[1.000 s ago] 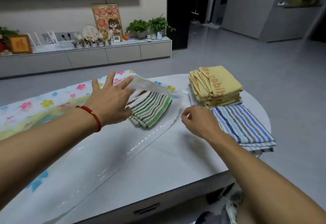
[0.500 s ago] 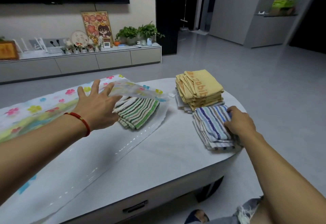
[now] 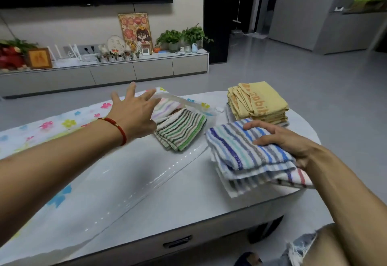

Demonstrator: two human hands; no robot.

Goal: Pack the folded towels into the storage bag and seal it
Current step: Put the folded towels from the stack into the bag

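Note:
A clear storage bag (image 3: 88,184) printed with flowers lies flat across the white table (image 3: 188,209), its mouth at the far right. My left hand (image 3: 136,113) lifts the bag's upper flap, fingers spread. A green-striped folded towel (image 3: 182,132) sticks halfway out of the mouth, with a pale pink-striped towel (image 3: 165,106) behind it. My right hand (image 3: 287,142) grips a blue-striped folded towel stack (image 3: 247,156), raised off the table and tilted, just right of the bag mouth. A yellow towel stack (image 3: 259,102) sits at the far right.
The table's rounded right end and front edge are close to the towels. A drawer handle (image 3: 177,242) shows in the table front. A low cabinet (image 3: 104,73) with plants, frames and small items runs along the far wall. Grey floor surrounds the table.
My right hand went from the bag mouth to the blue-striped towels, took hold of them and carried them left toward the bag. My left hand stayed on the flap.

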